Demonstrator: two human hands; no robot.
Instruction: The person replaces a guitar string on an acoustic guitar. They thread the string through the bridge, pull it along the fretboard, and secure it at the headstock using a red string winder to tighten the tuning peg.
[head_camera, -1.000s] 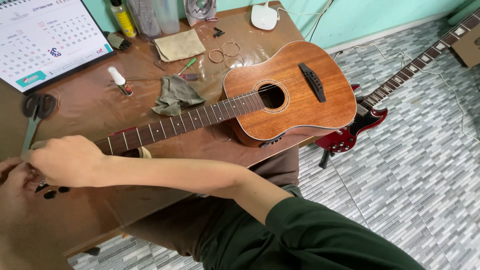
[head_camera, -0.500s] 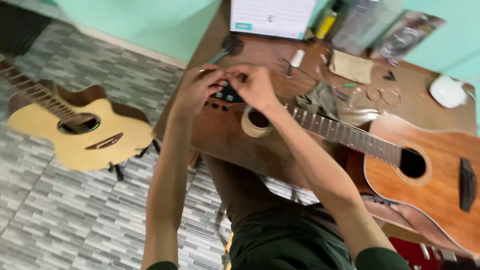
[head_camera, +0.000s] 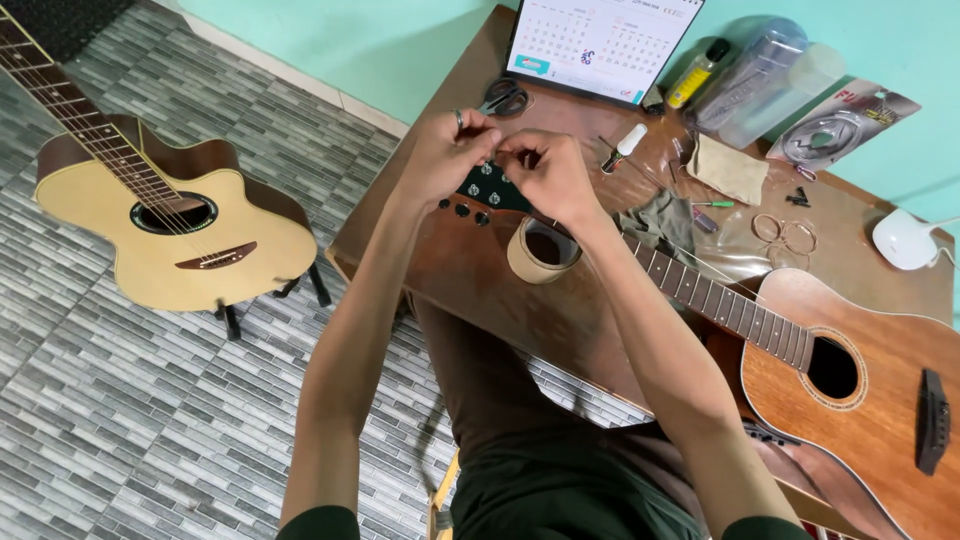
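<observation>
left hand (head_camera: 448, 155): fingers pinched at headstock (head_camera: 490, 188), grasped thing too small to tell | right hand (head_camera: 548, 172): pinched the same, touching headstock | brown guitar (head_camera: 860, 390): on table (head_camera: 450, 270), neck axis 10 to 4 o'clock | tape roll (head_camera: 540, 250): under neck, 6 o'clock of right hand

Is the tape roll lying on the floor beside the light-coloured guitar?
No, the tape roll rests on the brown table, under the guitar neck, by the right hand.
</observation>
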